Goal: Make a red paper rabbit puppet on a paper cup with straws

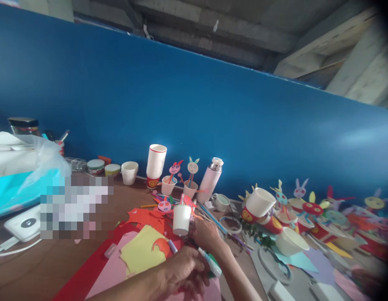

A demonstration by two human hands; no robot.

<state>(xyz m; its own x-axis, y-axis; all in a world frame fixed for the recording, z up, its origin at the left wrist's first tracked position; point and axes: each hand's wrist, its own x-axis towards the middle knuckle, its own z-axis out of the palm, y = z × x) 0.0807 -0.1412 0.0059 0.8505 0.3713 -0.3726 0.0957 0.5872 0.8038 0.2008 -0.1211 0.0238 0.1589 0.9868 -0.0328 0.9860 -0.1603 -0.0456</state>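
Note:
My right hand (206,234) reaches forward with its fingers bent, just right of a white paper cup (182,220). The fingertips are partly hidden, and I cannot tell whether they grip the cup. Nearer to me, my left hand (189,269) is curled over the coloured paper. A white and green marker-like tube (210,262) lies against its fingers, and a purple-ended stick (172,246) shows on its other side. What the left hand grips is unclear. Beside it are a yellow sheet (142,253), an orange cut-out (162,247) and pink paper (108,276).
Behind stand stacked cups (156,161), two cups with paper rabbit figures (192,168) and a pink flask (209,182). More rabbit cups (313,217) crowd the right, near a tape roll (275,267). A power bank (23,223) lies left. A blue partition (194,100) rises behind.

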